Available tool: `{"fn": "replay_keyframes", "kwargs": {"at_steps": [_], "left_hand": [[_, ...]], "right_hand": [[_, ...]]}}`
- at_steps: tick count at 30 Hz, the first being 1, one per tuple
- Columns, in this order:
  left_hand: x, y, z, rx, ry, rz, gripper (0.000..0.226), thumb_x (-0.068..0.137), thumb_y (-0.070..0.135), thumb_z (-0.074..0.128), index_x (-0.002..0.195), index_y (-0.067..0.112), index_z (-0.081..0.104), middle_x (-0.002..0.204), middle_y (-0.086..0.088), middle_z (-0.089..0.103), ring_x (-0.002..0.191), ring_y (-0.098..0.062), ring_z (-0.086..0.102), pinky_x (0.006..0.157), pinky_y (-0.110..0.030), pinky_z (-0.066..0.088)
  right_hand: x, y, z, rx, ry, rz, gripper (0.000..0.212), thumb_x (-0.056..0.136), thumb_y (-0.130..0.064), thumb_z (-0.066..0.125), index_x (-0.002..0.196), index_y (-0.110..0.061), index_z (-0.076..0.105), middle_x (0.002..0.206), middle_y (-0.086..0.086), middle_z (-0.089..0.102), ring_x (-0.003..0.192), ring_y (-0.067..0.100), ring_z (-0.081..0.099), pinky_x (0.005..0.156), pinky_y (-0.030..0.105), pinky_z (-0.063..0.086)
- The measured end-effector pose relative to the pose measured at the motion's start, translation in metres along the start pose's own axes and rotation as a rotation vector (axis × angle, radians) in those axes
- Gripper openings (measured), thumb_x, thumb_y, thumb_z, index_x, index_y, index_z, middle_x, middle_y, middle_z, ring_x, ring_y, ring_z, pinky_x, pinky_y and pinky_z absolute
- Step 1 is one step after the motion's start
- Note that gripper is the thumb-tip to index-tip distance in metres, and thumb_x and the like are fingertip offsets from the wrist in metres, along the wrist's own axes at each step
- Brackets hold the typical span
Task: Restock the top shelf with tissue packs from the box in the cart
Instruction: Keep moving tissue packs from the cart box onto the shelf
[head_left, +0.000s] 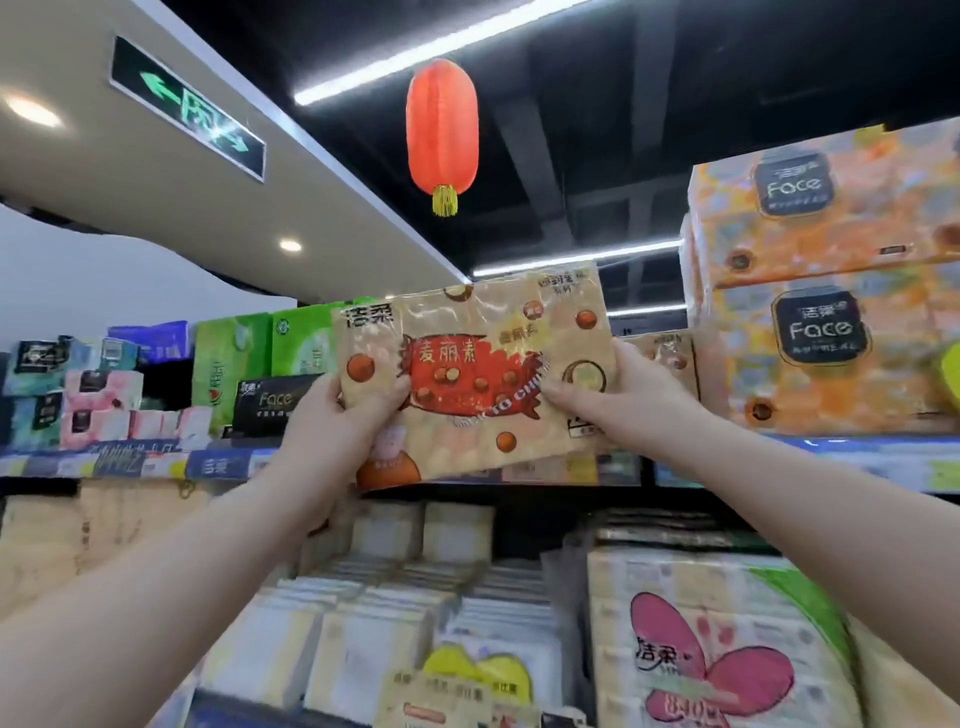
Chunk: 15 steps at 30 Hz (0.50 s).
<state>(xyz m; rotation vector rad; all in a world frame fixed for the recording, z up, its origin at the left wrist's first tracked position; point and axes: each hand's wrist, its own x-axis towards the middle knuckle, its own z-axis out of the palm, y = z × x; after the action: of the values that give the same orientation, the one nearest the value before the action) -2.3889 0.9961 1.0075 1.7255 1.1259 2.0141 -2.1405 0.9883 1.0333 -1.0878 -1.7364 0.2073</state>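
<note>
— Where's the tissue pack (470, 374)?
— Held up, tilted, in front of the top shelf (857, 457), between the green packs (249, 358) at left and the orange Face packs (831, 343) at right.
— And the hands?
— The left hand (332, 421) grips its left edge, the right hand (618, 395) its right edge. The fingers (327, 383) curl behind the wrapper, thumbs pressed on the front.

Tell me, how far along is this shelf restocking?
Done: one tan, brown-dotted tissue pack already stands on the blue-edged top shelf. In hand: the left hand and right hand grip a matching plastic-wrapped pack with a red label, raised before the shelf. Left: setting it in the gap beside the green packs; the cart's box is out of view, so how many remain is unknown.
</note>
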Motion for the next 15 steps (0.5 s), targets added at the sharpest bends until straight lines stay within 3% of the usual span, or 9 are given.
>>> {"fn": "replay_keyframes", "kwargs": {"at_steps": [3,5,7,9,12,14,15], "left_hand": [[0.032,-0.007,0.027,-0.057,-0.033,0.025,0.039,0.071,0.044,0.076,0.104,0.025,0.066,0.103,0.005,0.071,0.099,-0.016,0.067,0.092,-0.038,0.051],[0.051,-0.011,0.044,-0.101,-0.065,0.018,0.026,0.074,0.039,0.076,0.094,0.026,0.066,0.101,0.004,0.072,0.097,-0.018,0.067,0.092,-0.042,0.051],[0.070,-0.019,0.059,-0.117,-0.074,0.021,0.011,0.080,0.030,0.073,0.084,0.027,0.064,0.092,0.008,0.071,0.091,-0.015,0.068,0.085,-0.035,0.054],[0.084,-0.024,0.073,-0.146,-0.106,0.048,0.009,0.082,0.026,0.071,0.085,0.028,0.062,0.085,0.013,0.067,0.082,-0.006,0.065,0.070,-0.022,0.052],[0.102,-0.032,0.091,-0.205,-0.202,0.027,0.022,0.082,0.024,0.072,0.103,0.023,0.065,0.094,0.007,0.070,0.087,-0.010,0.067,0.072,-0.025,0.054],[0.109,-0.039,0.099,-0.188,-0.272,0.007,0.017,0.081,0.024,0.072,0.096,0.027,0.065,0.095,0.007,0.071,0.089,-0.012,0.067,0.075,-0.030,0.055],[0.114,-0.045,0.103,-0.171,-0.317,0.007,0.014,0.081,0.023,0.072,0.091,0.029,0.064,0.094,0.007,0.070,0.088,-0.011,0.067,0.073,-0.029,0.055]], "right_hand": [[0.035,0.012,-0.007,0.010,0.069,-0.009,0.062,0.069,-0.052,0.075,0.121,-0.028,0.051,0.108,-0.010,0.066,0.101,0.014,0.063,0.090,0.042,0.052],[0.054,0.021,-0.011,0.007,0.085,0.008,0.061,0.067,-0.052,0.076,0.118,-0.029,0.053,0.107,-0.010,0.067,0.099,0.015,0.064,0.090,0.043,0.053],[0.070,0.029,-0.014,-0.017,0.105,0.042,0.062,0.067,-0.049,0.078,0.118,-0.027,0.053,0.106,-0.008,0.068,0.098,0.015,0.064,0.089,0.042,0.053],[0.082,0.037,-0.015,-0.038,0.136,0.084,0.064,0.067,-0.044,0.080,0.120,-0.023,0.051,0.109,-0.004,0.066,0.100,0.018,0.063,0.090,0.042,0.053],[0.091,0.047,-0.015,-0.079,0.191,0.132,0.049,0.068,-0.038,0.082,0.108,-0.022,0.056,0.105,-0.002,0.068,0.099,0.020,0.064,0.092,0.043,0.052],[0.093,0.055,-0.016,-0.087,0.201,0.167,0.036,0.069,-0.030,0.083,0.094,-0.025,0.056,0.099,-0.002,0.068,0.098,0.020,0.065,0.092,0.043,0.052],[0.094,0.060,-0.015,-0.102,0.209,0.194,0.041,0.067,-0.028,0.084,0.096,-0.024,0.056,0.100,-0.002,0.067,0.099,0.021,0.064,0.093,0.043,0.051]]}}
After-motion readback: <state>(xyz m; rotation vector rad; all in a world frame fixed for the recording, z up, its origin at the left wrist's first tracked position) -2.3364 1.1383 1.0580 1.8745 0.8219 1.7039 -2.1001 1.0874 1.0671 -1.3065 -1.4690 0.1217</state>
